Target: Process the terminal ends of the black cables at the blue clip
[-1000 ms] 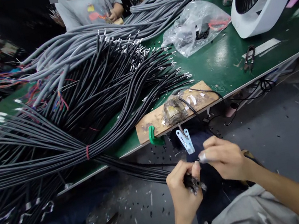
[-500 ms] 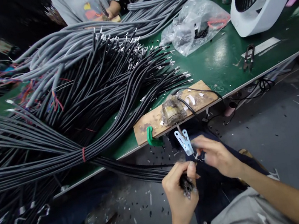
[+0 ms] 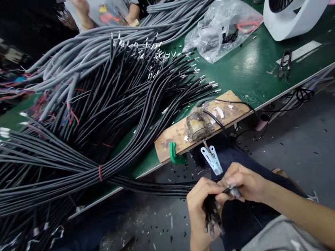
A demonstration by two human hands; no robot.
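My left hand (image 3: 200, 207) is wrapped round a bundle of black cables (image 3: 162, 188), their ends poking out below the fingers. Against it, my right hand (image 3: 247, 182) pinches the end of one black cable (image 3: 229, 189); its tip is blurred. Just above the hands a light blue clothespin (image 3: 212, 161) hangs from a metal tip on a plastic-wrapped device (image 3: 198, 123). That device sits on a wooden board (image 3: 169, 138), held at the table edge by a green clamp (image 3: 176, 154).
Black cables (image 3: 112, 100) and grey cables (image 3: 71, 51) cover the left of the green table (image 3: 249, 58). A plastic bag (image 3: 216, 31), snips (image 3: 285, 65) and a white fan (image 3: 285, 20) are to the right. Across the table is a person (image 3: 105, 7).
My right hand has come down from beside the clothespin to my left hand and now grips a cable end. The view has shifted slightly. The person opposite has raised a hand.
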